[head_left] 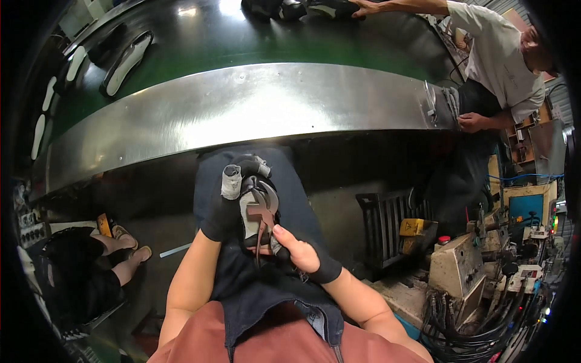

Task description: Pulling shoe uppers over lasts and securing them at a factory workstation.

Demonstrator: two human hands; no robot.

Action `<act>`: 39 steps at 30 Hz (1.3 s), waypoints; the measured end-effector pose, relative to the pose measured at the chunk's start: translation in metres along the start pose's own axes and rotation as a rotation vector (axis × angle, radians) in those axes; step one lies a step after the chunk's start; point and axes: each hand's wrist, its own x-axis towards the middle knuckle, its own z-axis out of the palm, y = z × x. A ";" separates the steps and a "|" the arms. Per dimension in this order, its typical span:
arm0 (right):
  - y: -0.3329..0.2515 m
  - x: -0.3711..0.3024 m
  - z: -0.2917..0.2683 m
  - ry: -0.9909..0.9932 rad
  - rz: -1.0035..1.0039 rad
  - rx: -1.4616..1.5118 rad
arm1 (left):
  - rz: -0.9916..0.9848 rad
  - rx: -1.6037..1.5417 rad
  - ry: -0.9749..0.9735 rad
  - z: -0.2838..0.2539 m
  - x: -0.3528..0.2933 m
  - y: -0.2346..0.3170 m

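Observation:
A shoe [249, 225] rests in my lap, its pale sole side up and its dark upper around the edge. My left hand [225, 209], in a dark glove with pale wrapping on the fingers, is closed around the shoe's left side and far end. Metal lasting pincers [264, 213] with broad curved jaws lie over the sole. My right hand [298, 249], bare at the thumb with a dark band at the wrist, grips their handles. Its other fingers are partly hidden under the handles. Whether the jaws pinch the upper, I cannot tell. A dark apron [281, 172] covers my legs.
Beyond my knees runs a metal ledge [242, 106] beside a green conveyor belt [200, 45] carrying several shoes [128, 62]. A co-worker [493, 66] at the far right reaches over the belt. Machinery with cables [457, 266] stands right; another person's legs [124, 257] show left.

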 end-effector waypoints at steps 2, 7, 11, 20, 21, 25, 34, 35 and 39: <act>-0.008 -0.004 0.004 0.042 0.170 0.057 | 0.008 0.018 -0.014 -0.004 -0.007 -0.002; -0.009 -0.005 0.019 0.298 0.124 -0.702 | 0.034 -0.024 -0.025 -0.004 -0.010 -0.015; 0.019 0.027 0.020 0.448 -0.286 -0.941 | 0.023 0.017 -0.015 -0.005 0.000 -0.023; 0.015 0.002 0.002 0.228 -0.084 -0.424 | 0.004 0.023 0.039 -0.019 -0.009 -0.018; 0.009 0.002 0.007 0.174 -0.051 -0.259 | -0.062 -0.009 0.030 -0.017 -0.012 -0.020; -0.006 0.008 0.027 0.380 0.202 -0.592 | 0.030 0.056 0.058 -0.016 -0.012 -0.028; 0.047 -0.020 -0.011 0.080 -0.596 -1.025 | -0.104 -0.094 -0.052 -0.006 -0.050 0.031; 0.050 -0.035 -0.020 0.006 -0.696 -1.227 | -0.249 -0.224 -0.014 0.000 -0.066 0.038; 0.060 -0.082 -0.048 -0.193 -0.508 -1.274 | -0.351 -0.057 -0.003 0.007 -0.113 0.045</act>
